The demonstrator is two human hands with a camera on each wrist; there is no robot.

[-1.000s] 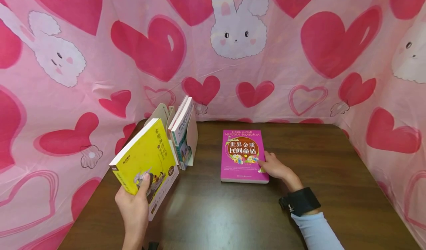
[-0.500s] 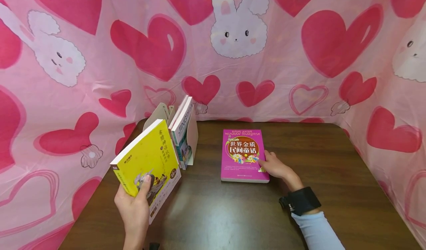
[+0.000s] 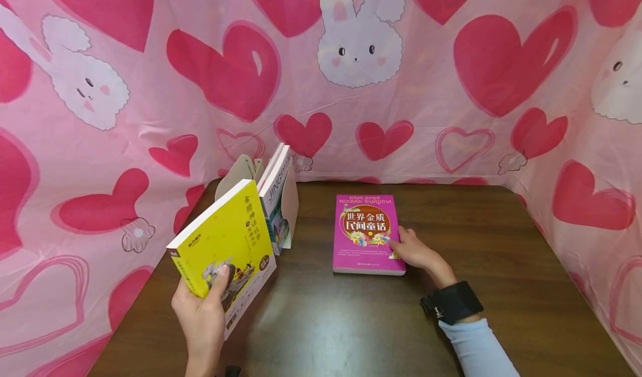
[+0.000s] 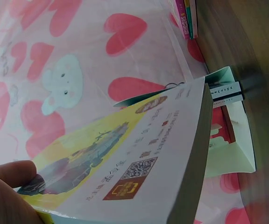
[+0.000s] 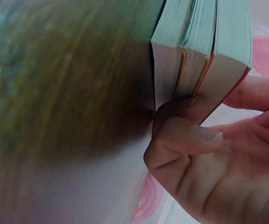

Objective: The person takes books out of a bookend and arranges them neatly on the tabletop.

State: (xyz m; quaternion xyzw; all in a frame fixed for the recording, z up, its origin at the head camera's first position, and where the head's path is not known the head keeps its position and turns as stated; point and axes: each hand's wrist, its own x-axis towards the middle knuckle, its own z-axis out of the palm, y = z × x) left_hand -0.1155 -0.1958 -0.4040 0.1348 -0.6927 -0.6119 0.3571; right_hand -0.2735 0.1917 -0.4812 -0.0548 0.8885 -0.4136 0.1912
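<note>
Near the book holder (image 3: 291, 198), gripping the yellow book (image 3: 228, 226), tilted, in the left hand (image 3: 200, 315) with the thumb over its cover; best to steady that tilt and mind its edges by the holder. Farther right on the table (image 3: 321, 321), pinching the pink book (image 3: 366, 260), topmost of a stack, with the right hand (image 3: 416, 251); best lightly, without skewing the books beneath (image 5: 167, 70)

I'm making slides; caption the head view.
At a brown wooden table, left hand holds a yellow paperback, right hand grips a magenta paperback lying flat.
</note>
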